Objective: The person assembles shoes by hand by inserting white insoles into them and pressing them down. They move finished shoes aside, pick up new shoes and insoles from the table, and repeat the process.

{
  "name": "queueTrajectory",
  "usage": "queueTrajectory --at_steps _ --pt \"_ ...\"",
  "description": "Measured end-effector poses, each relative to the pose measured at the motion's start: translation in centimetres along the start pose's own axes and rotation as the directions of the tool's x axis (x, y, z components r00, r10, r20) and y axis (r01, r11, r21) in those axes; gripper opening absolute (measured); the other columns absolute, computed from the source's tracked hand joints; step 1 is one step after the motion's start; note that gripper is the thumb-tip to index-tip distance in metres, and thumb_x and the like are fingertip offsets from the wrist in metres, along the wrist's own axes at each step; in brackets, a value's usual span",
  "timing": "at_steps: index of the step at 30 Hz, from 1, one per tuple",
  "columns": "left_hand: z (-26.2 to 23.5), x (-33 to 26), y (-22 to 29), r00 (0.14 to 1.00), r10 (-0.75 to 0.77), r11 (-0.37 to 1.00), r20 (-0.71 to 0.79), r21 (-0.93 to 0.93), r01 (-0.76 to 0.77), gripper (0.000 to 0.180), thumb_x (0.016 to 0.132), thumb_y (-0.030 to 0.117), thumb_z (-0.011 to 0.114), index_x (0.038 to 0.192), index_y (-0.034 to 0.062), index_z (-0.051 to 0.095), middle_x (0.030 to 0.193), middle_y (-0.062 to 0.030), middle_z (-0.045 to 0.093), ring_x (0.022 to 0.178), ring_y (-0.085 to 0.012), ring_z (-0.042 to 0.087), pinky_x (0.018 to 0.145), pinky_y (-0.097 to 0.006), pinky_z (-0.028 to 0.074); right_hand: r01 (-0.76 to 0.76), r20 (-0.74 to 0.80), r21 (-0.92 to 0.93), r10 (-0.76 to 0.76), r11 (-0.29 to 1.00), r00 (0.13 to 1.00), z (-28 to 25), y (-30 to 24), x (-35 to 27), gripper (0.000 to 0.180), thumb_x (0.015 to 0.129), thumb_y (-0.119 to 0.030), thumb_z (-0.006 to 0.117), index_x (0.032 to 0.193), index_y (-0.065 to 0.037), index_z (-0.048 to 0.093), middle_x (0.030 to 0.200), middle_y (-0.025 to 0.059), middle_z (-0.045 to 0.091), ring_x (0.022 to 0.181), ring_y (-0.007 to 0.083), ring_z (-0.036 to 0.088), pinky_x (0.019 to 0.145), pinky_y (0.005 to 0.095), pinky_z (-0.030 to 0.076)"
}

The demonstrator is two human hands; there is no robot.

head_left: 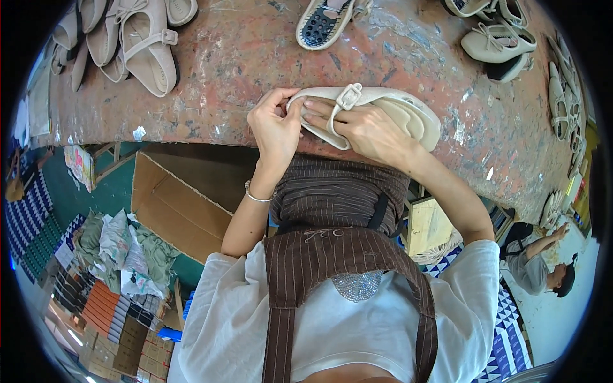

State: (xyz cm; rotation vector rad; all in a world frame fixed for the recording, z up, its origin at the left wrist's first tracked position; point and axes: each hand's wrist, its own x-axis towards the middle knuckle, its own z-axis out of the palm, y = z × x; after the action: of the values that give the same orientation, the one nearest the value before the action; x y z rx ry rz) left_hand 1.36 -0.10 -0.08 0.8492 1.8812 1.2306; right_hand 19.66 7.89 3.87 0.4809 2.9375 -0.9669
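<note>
both the left hand (276,125) and right hand (364,127) are clamped on a light, soft cream shoe (396,112) at the bench's (255,57) near edge; best gripped by its sole edge, not its strap.

White short-sleeved tee (357,332), brown pinstriped apron (345,255) with shoulder straps, sparkly silver patch (357,285) at chest, thin silver bracelet (257,197) on left wrist.

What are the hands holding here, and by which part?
Both hold one beige buckle-strap shoe: left hand pinches its heel end, right hand grips across the strap and side.
</note>
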Motion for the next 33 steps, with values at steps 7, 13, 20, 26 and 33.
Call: queueTrajectory --at_steps 7,13,20,26,33 --pt "0.0 0.0 1.7 0.997 -0.076 0.997 0.02 0.022 0.076 0.005 0.082 0.0 0.069 0.086 -0.0027 0.068 0.064 -0.0098 0.063 0.053 -0.0112 0.052 0.052 -0.029 0.042 -0.321 -0.358 -0.283 0.211 0.904 0.91 0.7 -2.9 -2.2 0.024 0.075 -0.008 0.06 0.094 -0.003 0.074 0.108 0.0113 0.071 0.11 0.0218 0.065 0.115 0.0399 0.034" --pt "0.3 -2.2 1.3 0.985 0.109 0.946 0.131 0.292 -0.143 0.008 0.088 0.007 0.065 0.082 0.0023 0.061 0.055 -0.0132 0.054 0.046 -0.0224 0.054 0.047 -0.038 0.04 -0.472 -0.685 -0.005 0.341 0.882 0.644 -1.5 0.0 -4.7 0.029 0.075 -0.004 0.063 0.101 -0.006 0.074 0.114 0.0154 0.07 0.126 0.031 0.055 0.114 0.0552 0.028" --pt "4.0 -9.1 3.8 0.788 0.507 0.637 0.35 0.464 -0.616 0.023 0.081 0.024 0.076 0.082 0.0069 0.061 0.074 -0.0074 0.06 0.069 -0.0271 0.062 0.058 -0.038 0.048 -0.28 -0.557 0.723 0.773 0.631 0.304 -6.0 0.8 -4.3 0.029 0.081 -0.009 0.07 0.109 -0.004 0.07 0.123 0.0164 0.065 0.11 0.0335 0.064 0.091 0.0427 0.051" --pt "8.0 -7.3 1.8 0.535 0.502 0.368 0.68 0.392 -0.843 0.061 0.09 0.035 0.055 0.144 0.0072 0.044 0.145 -0.0153 0.046 0.141 -0.0337 0.032 0.112 -0.071 0.009 -0.564 -0.593 0.166 0.539 0.809 0.599 0.8 -6.5 -6.6 0.046 0.07 0.005 0.064 0.115 -0.003 0.061 0.119 0.0193 0.066 0.121 0.0349 0.06 0.115 0.0584 0.025" --pt "8.3 -8.4 1.2 0.612 0.435 0.447 0.66 0.433 -0.783 0.057 0.086 0.021 0.061 0.136 -0.0039 0.05 0.137 -0.0222 0.049 0.137 -0.0367 0.038 0.112 -0.065 0.022 -0.616 -0.672 -0.085 0.411 0.783 0.616 0.8 0.5 -2.1 0.048 0.074 0.008 0.056 0.122 0.003 0.058 0.126 0.0201 0.062 0.125 0.0365 0.054 0.114 0.0601 0.023"
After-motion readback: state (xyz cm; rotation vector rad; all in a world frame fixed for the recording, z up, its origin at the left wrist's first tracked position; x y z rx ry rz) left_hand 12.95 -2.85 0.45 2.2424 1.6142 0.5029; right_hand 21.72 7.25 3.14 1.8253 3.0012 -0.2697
